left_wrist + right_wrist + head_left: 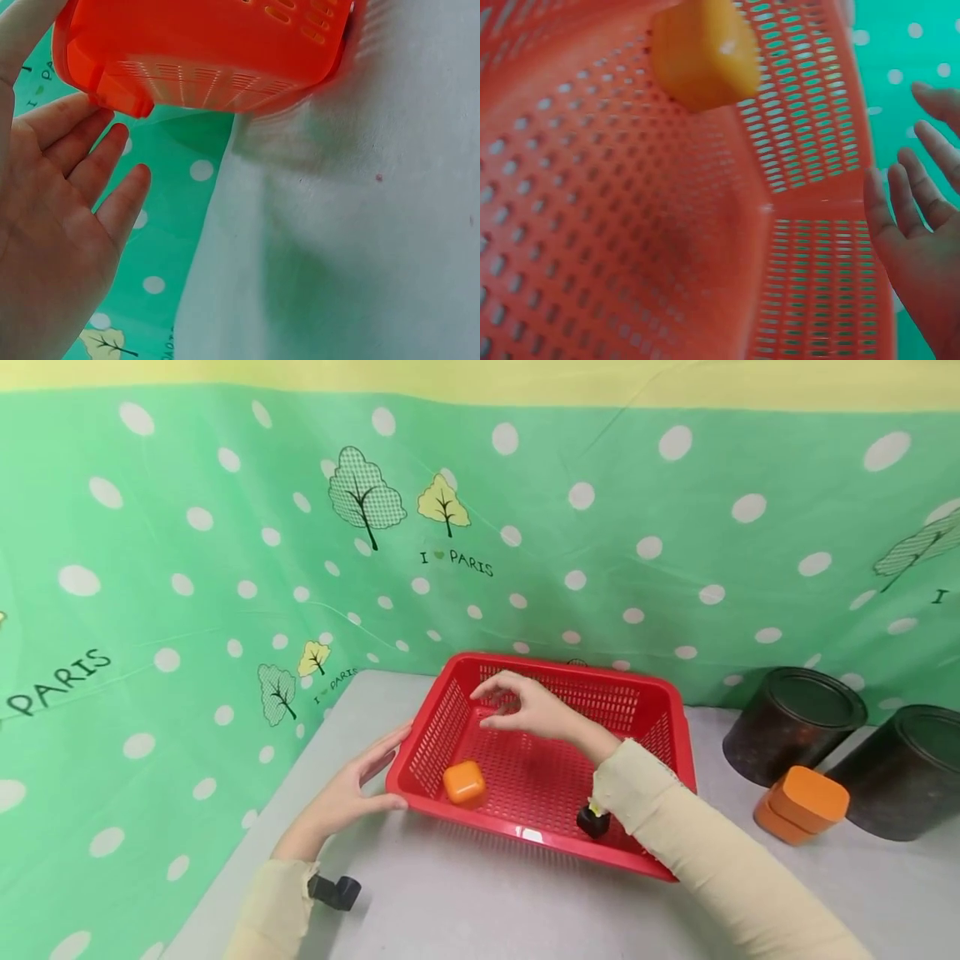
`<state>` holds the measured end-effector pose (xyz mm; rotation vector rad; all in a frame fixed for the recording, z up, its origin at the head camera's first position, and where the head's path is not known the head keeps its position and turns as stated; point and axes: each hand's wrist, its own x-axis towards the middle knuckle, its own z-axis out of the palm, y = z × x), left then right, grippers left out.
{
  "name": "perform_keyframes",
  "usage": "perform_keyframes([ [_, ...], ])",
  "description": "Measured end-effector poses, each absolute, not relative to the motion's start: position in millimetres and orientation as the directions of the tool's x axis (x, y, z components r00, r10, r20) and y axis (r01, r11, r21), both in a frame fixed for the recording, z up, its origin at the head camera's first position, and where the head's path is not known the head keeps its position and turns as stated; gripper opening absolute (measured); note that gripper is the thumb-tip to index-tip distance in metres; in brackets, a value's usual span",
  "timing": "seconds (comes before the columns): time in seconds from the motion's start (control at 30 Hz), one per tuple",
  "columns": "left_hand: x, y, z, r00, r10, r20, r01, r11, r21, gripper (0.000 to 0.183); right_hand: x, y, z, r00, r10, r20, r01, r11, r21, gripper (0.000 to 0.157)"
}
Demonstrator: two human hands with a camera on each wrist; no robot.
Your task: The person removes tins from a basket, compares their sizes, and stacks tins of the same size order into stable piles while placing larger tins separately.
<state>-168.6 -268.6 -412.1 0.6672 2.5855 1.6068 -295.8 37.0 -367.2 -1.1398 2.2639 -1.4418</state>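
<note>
A red perforated plastic basket [525, 777] stands on the pale table. My left hand [348, 793] is at its left end, thumb by the front corner and fingers along the left rim. In the left wrist view the fingers [112, 202] of this hand look mostly straight beside the rim. Over the inside of the basket hovers my right hand [525, 708], fingers loosely bent and apart, holding nothing. A glossy orange block-like object with rounded corners [464, 782] lies in the basket's front left part. It also shows in the right wrist view as a yellow-orange block [705, 56].
Two dark cylindrical containers [795, 722] stand right of the basket. Before them sits an orange rounded object [802, 804] that looks like two stacked parts. A green dotted cloth [600, 552] hangs behind and to the left of the table [450, 893].
</note>
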Motion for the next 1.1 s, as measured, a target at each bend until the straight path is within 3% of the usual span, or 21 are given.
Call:
perform_keyframes([
  [0.37, -169, -268, -408, -0.906, 0.377, 0.191, 0.341, 0.388, 0.856, 0.091, -289, 25, -393, -0.534, -0.846, -0.008, -0.41, 0.267, -0.872, 0.052],
  [0.57, -169, -267, -408, -0.905, 0.378, 0.194, 0.346, 0.392, 0.852, 0.091, -289, 24, -399, -0.512, -0.857, -0.06, -0.405, 0.302, -0.863, 0.054],
  [0.83, -169, -265, -410, -0.906, 0.377, 0.191, 0.343, 0.394, 0.853, 0.091, -287, 26, -407, -0.441, -0.882, -0.163, -0.294, 0.314, -0.903, 0.057],
  [1.1, -167, -266, -406, -0.904, 0.376, 0.202, 0.353, 0.394, 0.849, 0.09, -289, 20, -415, -0.401, -0.9, -0.171, -0.311, 0.309, -0.899, 0.051],
])
